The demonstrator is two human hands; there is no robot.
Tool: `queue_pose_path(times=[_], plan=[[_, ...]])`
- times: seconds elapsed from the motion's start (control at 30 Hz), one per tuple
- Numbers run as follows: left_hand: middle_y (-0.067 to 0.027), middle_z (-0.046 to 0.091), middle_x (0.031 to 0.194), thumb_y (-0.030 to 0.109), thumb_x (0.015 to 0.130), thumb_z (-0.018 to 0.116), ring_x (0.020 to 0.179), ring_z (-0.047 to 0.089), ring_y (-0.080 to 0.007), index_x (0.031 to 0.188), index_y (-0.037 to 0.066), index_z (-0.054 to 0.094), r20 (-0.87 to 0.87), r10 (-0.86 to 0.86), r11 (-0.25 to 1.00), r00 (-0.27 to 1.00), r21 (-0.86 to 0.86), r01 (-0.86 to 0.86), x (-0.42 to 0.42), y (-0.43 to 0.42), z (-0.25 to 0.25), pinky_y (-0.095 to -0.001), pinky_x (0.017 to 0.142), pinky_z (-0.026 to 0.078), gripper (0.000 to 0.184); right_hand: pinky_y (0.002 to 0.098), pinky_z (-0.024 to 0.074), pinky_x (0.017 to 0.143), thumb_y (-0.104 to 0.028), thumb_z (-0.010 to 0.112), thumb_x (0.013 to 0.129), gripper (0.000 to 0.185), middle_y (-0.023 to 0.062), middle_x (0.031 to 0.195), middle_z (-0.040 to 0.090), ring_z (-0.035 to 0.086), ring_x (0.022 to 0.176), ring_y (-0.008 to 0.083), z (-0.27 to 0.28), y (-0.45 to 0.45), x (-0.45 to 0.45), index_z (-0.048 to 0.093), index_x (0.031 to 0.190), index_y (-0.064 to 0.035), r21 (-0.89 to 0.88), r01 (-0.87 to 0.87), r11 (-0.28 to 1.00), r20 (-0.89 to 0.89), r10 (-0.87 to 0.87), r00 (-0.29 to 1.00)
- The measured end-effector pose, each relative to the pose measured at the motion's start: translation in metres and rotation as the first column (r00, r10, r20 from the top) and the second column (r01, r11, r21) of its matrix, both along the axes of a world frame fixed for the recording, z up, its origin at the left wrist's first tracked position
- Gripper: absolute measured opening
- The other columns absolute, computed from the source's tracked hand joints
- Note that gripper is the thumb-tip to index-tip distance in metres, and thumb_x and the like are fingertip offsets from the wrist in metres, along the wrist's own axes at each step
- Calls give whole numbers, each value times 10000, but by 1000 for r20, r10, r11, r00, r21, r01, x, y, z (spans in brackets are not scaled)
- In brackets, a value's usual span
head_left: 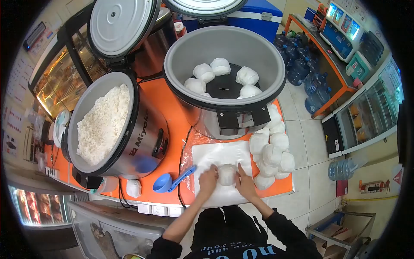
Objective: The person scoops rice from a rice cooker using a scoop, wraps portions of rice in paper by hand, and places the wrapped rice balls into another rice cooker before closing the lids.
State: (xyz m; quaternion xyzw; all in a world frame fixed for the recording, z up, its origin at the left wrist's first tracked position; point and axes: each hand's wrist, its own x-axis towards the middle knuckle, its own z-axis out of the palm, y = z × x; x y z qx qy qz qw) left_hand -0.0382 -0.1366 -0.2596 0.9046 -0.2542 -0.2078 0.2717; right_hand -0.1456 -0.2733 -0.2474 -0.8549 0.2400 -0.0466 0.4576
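Observation:
On a sheet of white wrapping paper lies a rounded rice portion. My left hand is at its left side, fingers at the paper. At its right side my right hand touches the portion or the paper beside it. Whether either hand pinches the paper is too small to tell. Several white wrapped bundles are piled to the right of the sheet. Left of the sheet lies a blue scoop with its handle toward the paper.
An open rice cooker full of rice stands at the left. Behind the paper, a larger open cooker holds several wrapped bundles. One more bundle and black cables lie near the orange table's front edge.

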Motion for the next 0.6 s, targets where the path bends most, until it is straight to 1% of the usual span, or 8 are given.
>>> queue_pose_path(times=[0.03,0.13,0.23,0.3,0.37,0.4,0.5,0.6], plan=[[-118,615,774,132,684,673,717,619,-256,883,83,526,-91,-35,998,995,-50,30,20,-1,0,-393,616,498,252,357,509,631,-252,521,872,539,171,915,540,590,733,283,7,-1,10,368,1332,-15,119,58,991,-82,-49,995],[-129,619,839,163,603,732,768,612,-271,900,90,537,370,-294,946,882,-17,323,42,-2,9,-415,676,483,363,367,502,723,-461,561,828,688,229,1096,394,525,930,357,-11,24,28,350,1305,-12,-9,91,996,-232,-91,969],[-63,605,822,136,589,773,755,606,-189,912,85,533,-11,-497,839,868,-262,477,39,16,8,-329,685,468,406,363,488,738,-524,599,779,689,186,1065,446,459,1042,330,-2,32,25,385,1236,-55,288,133,948,-179,-83,980],[11,571,794,94,619,790,744,566,-92,886,83,524,-493,-505,817,709,-539,207,14,39,55,-246,681,434,377,350,495,659,-546,589,775,614,138,975,519,532,935,284,31,28,-3,465,1166,-89,662,84,744,-127,1,992],[40,539,776,47,673,766,757,523,-33,901,79,517,-658,-488,755,574,-648,-100,-17,44,79,-209,673,419,339,336,472,570,-561,561,786,518,78,851,553,563,796,231,50,32,-25,519,1054,-120,939,271,214,-290,63,955],[7,577,763,68,717,734,734,540,-62,885,49,568,-655,-417,758,630,-633,-158,-24,43,94,-217,681,428,238,330,460,525,-569,546,791,480,48,789,570,579,726,205,56,31,-26,547,998,-135,936,343,-78,-332,129,934],[-51,623,759,110,772,696,735,581,-94,898,17,631,-132,-49,825,990,-564,-35,-44,45,81,-239,690,451,170,306,378,383,-561,455,855,400,-14,657,545,523,489,126,50,36,-23,569,944,-188,961,184,-209,-183,26,983],[-191,653,930,256,911,502,886,643,-256,1049,-11,609,-454,125,813,882,-462,-353,-70,50,93,-326,764,483,319,318,469,680,-443,543,860,467,100,968,524,543,855,190,52,73,-16,427,1132,-82,810,303,501,-124,-359,925]])
